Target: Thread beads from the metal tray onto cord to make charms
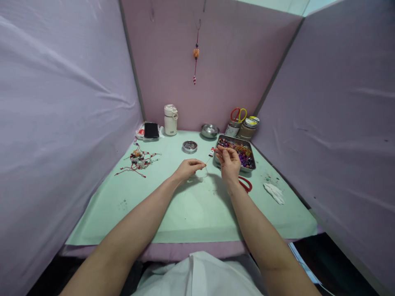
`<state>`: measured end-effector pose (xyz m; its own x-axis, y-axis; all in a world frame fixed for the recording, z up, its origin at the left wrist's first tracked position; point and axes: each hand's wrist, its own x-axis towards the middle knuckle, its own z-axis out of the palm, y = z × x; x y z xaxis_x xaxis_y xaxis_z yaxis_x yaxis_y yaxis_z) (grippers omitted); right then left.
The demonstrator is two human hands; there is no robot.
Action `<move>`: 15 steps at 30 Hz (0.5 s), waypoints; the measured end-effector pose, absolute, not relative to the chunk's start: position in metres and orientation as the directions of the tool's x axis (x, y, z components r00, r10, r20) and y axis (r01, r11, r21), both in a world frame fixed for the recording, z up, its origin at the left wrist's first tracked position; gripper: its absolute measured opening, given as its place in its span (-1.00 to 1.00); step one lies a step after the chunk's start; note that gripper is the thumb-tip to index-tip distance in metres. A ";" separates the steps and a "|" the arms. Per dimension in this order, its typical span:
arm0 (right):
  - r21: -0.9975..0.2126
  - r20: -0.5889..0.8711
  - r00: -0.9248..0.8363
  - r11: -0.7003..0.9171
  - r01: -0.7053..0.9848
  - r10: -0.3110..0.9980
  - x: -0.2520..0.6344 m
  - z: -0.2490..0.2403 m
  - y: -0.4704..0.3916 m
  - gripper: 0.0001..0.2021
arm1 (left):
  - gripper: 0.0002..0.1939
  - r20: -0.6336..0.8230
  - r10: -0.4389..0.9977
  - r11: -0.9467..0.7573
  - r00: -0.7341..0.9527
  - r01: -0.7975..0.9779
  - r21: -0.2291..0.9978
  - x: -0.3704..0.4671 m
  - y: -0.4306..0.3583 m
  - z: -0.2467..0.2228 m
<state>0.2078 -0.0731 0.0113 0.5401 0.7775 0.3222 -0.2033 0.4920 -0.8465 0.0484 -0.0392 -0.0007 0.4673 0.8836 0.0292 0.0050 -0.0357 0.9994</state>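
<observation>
My left hand (187,170) is closed in a pinch on a thin thread (207,170), near a tiny orange spot at the fingertips. A loop of the thread hangs below. From there a fine line rises toward my right hand (228,162), whose thumb and forefinger are pinched together. What lies between those right fingertips is too small to make out. A small red, white and black bottle (212,152) shows between the two hands. Beneath and beside my right hand are a metal tray of beads (253,164) and red-handled scissors (246,184), partly hidden by the wrist.
Beaded strings (138,159) lie at left. Behind stand a white flask (170,120), a round dish (189,146), a steel bowl (210,130) and jars (247,128), one holding scissors. A white glove (274,193) lies at right. A beaded pendant (196,53) hangs from the back wall.
</observation>
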 end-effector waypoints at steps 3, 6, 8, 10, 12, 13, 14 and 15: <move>-0.863 0.245 0.499 0.422 -0.279 0.831 0.206 0.005 -0.070 -0.72 | -0.72 0.112 0.868 -0.093 0.484 -0.063 0.994 0.047 -0.041 0.007; -0.890 0.117 0.361 0.259 -0.375 0.925 0.200 -0.001 -0.070 -0.72 | -0.74 0.204 0.838 -0.151 0.506 -0.144 0.978 0.045 -0.043 0.012; -0.904 0.043 0.244 0.142 -0.404 0.969 0.197 -0.005 -0.071 -0.72 | -0.73 0.215 0.821 -0.141 0.528 -0.177 0.974 0.045 -0.043 0.012; -0.912 0.003 0.156 0.067 -0.405 0.988 0.194 -0.007 -0.071 -0.72 | -0.72 0.203 0.825 -0.107 0.528 -0.206 0.973 0.047 -0.042 0.010; -0.919 -0.008 0.115 0.038 -0.391 0.993 0.194 -0.009 -0.071 -0.73 | -0.70 0.189 0.850 -0.079 0.492 -0.235 0.969 0.048 -0.040 0.006; -0.927 -0.005 0.119 0.040 -0.373 0.993 0.195 -0.010 -0.071 -0.73 | -0.69 0.184 0.866 -0.073 0.466 -0.245 0.967 0.049 -0.038 0.005; -0.940 0.006 0.143 0.055 -0.338 0.990 0.196 -0.010 -0.070 -0.72 | -0.68 0.178 0.883 -0.073 0.435 -0.249 0.966 0.050 -0.036 0.003; -0.958 0.029 0.189 0.081 -0.275 0.982 0.198 -0.011 -0.070 -0.71 | -0.67 0.174 0.901 -0.075 0.398 -0.251 0.965 0.050 -0.035 0.002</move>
